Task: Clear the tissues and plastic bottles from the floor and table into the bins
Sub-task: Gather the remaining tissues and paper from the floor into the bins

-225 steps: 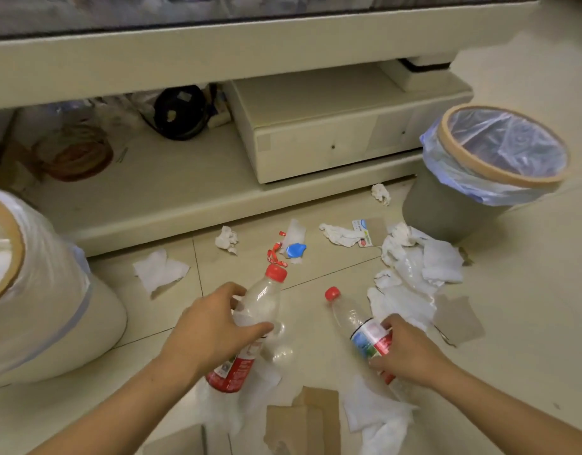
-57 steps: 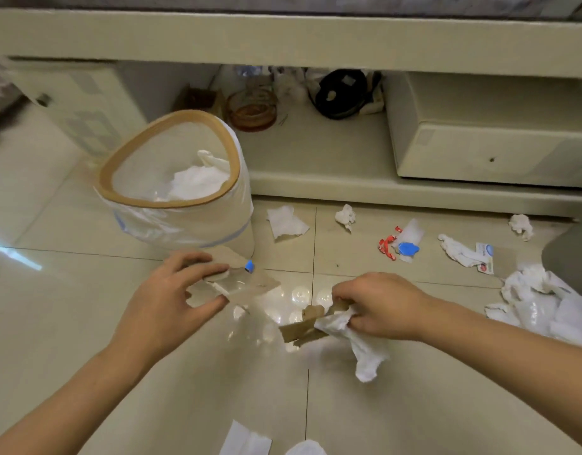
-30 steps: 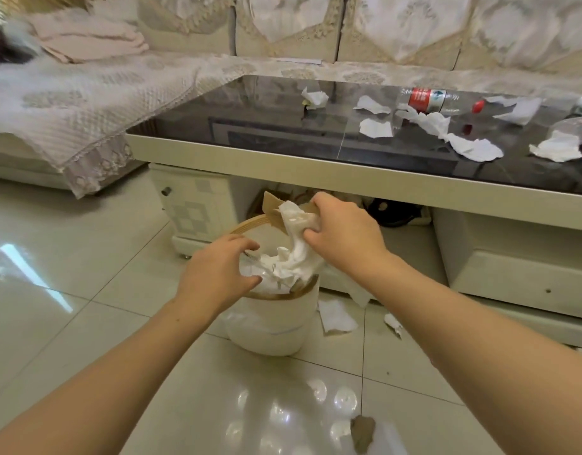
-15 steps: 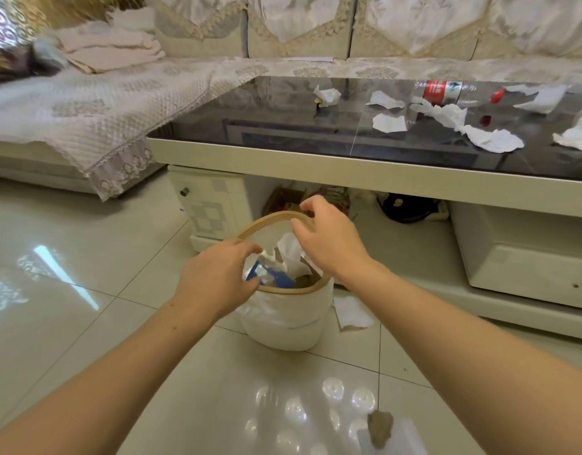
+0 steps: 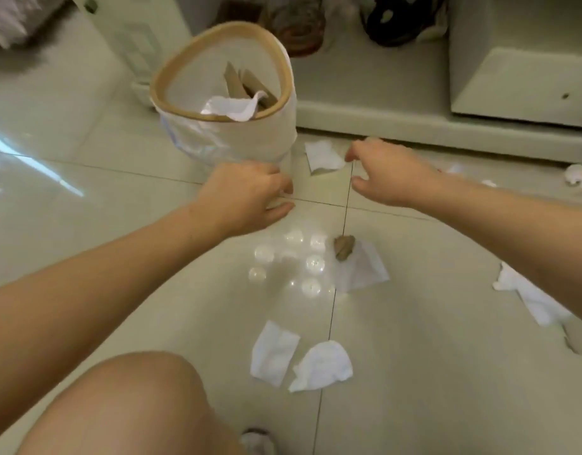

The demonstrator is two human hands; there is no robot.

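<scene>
Both hands hovered beside the white bin (image 5: 237,139): the left hand (image 5: 246,195) loosely curled at its base, empty; the right hand (image 5: 386,172) spread, fingertips at a tissue (image 5: 322,156) lying just right of the bin.

White scraps on pale cream tiles

The bin (image 5: 237,139) is off-white with a tan rim; its tissue (image 5: 232,108) is white, its cardboard (image 5: 246,85) brown. Floor tissues (image 5: 322,366) are white.
</scene>
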